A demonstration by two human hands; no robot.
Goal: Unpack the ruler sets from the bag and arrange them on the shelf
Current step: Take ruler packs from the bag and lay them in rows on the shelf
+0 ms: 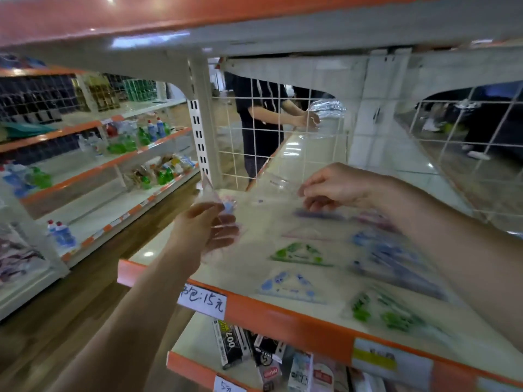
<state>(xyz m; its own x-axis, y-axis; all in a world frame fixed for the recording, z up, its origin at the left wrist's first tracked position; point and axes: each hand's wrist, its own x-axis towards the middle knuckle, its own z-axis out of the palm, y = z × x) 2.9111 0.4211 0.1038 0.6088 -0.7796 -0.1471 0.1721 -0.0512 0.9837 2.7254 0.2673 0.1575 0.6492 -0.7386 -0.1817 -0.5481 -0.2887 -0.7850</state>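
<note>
i log from the remote desk, nearest first: boxed goods (pixel 230 345) on the lower shelf (pixel 195 343), then a handwritten price label (pixel 202 301) on the orange front edge of the shelf (pixel 283 315). on that shelf lie ruler sets: a green set (pixel 387 315) near the front right, a blue triangle set (pixel 291 284) left of it, a green triangle set (pixel 300 254) behind that, and more blue sets (pixel 396 256) to the right. above the shelf's left end the left hand (pixel 198 230) curls round a clear bag (pixel 271 188). blur is heavy, but a pink ruler set (pixel 215 199) appears to sit inside. the right hand (pixel 336 188) pinches the bag's far edge. beyond stand a wire grid (pixel 254 131) and a person (pixel 260 117).
</note>
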